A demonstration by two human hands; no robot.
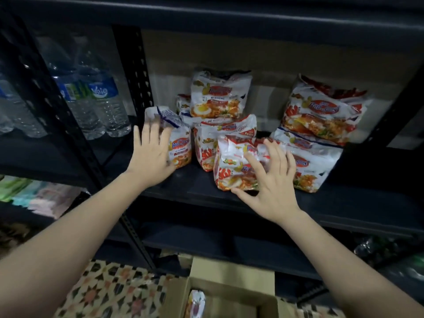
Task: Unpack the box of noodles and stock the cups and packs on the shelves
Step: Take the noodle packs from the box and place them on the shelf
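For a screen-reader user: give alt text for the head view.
Two hands press noodle packs on a dark shelf: left hand on the leftmost pack, right hand on a front pack. Water bottles stand left; an open box sits below.

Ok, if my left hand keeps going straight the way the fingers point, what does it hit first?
The left hand already lies flat against the leftmost noodle pack, so that pack comes first. Behind it looks like the cardboard backing, though depth is unclear.

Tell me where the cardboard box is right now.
The cardboard box sits open on the patterned floor at the bottom centre of the head view, below the noodle shelf, between the forearms, one pack visible inside.
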